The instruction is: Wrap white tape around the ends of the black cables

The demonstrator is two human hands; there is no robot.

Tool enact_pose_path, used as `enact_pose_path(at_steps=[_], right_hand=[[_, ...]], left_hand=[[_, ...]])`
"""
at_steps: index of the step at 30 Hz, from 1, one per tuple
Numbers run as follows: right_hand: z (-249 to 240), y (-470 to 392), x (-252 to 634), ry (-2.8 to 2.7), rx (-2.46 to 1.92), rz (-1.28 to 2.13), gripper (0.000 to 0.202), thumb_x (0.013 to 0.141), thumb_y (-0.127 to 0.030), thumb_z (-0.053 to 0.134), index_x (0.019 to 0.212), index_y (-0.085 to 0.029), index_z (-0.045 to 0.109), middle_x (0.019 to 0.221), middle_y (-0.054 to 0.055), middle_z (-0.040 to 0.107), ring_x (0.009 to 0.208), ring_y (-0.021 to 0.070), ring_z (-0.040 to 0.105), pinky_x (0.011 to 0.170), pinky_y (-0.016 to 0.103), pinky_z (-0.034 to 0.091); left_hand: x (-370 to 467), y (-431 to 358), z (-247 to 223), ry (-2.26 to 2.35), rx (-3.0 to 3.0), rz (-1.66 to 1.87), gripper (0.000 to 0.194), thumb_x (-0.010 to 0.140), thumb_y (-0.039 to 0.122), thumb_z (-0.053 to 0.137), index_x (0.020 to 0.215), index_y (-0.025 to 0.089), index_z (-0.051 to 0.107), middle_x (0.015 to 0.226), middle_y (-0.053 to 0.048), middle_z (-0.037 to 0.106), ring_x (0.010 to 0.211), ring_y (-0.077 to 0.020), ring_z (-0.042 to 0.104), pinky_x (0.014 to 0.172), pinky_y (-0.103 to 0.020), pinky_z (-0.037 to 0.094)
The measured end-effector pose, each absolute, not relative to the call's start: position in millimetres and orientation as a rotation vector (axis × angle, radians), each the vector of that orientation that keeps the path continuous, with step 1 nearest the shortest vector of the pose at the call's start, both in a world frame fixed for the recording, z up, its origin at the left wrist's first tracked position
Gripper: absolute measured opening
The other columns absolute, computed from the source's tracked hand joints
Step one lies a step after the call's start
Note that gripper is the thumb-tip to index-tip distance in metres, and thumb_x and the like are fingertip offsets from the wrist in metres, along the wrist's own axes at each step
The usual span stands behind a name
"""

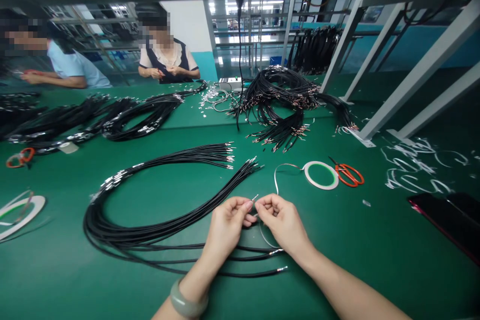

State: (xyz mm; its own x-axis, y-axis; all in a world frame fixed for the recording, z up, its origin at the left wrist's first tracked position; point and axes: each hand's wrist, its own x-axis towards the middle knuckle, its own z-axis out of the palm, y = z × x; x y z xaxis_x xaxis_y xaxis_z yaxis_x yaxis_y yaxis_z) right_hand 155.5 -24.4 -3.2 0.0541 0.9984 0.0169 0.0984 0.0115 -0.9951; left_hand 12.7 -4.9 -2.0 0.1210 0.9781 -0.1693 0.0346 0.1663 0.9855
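Observation:
My left hand (230,222) pinches a black cable near its stripped metal tip (255,198), which sticks up between both hands. My right hand (281,220) is closed at the fingertips beside that tip, on a thin white strip of tape (276,180). The strip runs to a white tape roll (323,187) with a green inner ring, and a loop hangs under my right fingers. The cable bundle (150,237) curves left in a U on the green table. Several loose cable ends (279,270) lie beneath my wrists. My fingers hide the exact contact.
Orange-handled scissors (350,176) touch the roll's right side. Tape scraps (412,162) and a dark phone (446,222) lie at right. A big cable pile (281,87) stands behind, beside slanted metal legs (416,72). Another roll (35,207) is at left. Two people (168,57) work opposite.

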Motion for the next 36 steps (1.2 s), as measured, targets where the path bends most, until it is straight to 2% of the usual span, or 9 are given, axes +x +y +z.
enact_pose_path(at_steps=[10,18,30,33,36], right_hand=[[-2.7,-26.3,156.1,-1.261,-1.263,1.137,0.020,0.086,-0.035,0.056,0.082,-0.016,0.064,0.070,0.002,0.065,0.059,0.0139,0.056,0.054,0.024,0.044],[-1.9,-25.5,155.7,-1.272,-1.226,1.160,0.020,0.086,-0.035,0.056,0.084,-0.017,0.064,0.072,0.002,0.065,0.061,0.0138,0.057,0.054,0.023,0.045],[-2.0,-21.8,157.1,-1.237,-1.140,1.278,0.022,0.085,-0.038,0.057,0.085,-0.017,0.064,0.079,0.004,0.067,0.062,0.0136,0.058,0.054,0.024,0.046],[-4.0,-20.4,158.0,-1.229,-1.145,1.290,0.021,0.084,-0.037,0.059,0.083,-0.017,0.063,0.075,0.002,0.066,0.059,0.0125,0.056,0.054,0.024,0.045],[-7.5,-19.3,158.8,-1.205,-1.170,1.281,0.019,0.083,-0.035,0.060,0.080,-0.016,0.062,0.070,0.000,0.063,0.054,0.0110,0.054,0.052,0.023,0.043]], left_hand=[[15.3,-2.7,4.3,1.143,1.048,0.967,0.031,0.068,0.041,0.072,0.070,0.012,0.063,0.055,0.000,0.064,0.043,-0.0105,0.060,0.042,-0.019,0.049],[12.6,-1.8,7.0,1.090,1.048,0.893,0.033,0.071,0.043,0.070,0.064,0.012,0.062,0.044,0.000,0.060,0.035,-0.0075,0.052,0.039,-0.016,0.041],[6.3,0.0,8.4,1.030,1.046,0.793,0.035,0.078,0.044,0.063,0.062,0.012,0.061,0.037,0.004,0.051,0.030,-0.0035,0.037,0.036,-0.015,0.029],[5.4,0.5,7.7,1.029,1.051,0.776,0.033,0.077,0.043,0.065,0.065,0.012,0.062,0.040,0.003,0.054,0.031,-0.0036,0.040,0.034,-0.014,0.028],[5.3,0.8,6.4,1.050,1.048,0.773,0.027,0.070,0.037,0.073,0.074,0.013,0.063,0.048,0.002,0.061,0.036,-0.0061,0.051,0.037,-0.014,0.036]])
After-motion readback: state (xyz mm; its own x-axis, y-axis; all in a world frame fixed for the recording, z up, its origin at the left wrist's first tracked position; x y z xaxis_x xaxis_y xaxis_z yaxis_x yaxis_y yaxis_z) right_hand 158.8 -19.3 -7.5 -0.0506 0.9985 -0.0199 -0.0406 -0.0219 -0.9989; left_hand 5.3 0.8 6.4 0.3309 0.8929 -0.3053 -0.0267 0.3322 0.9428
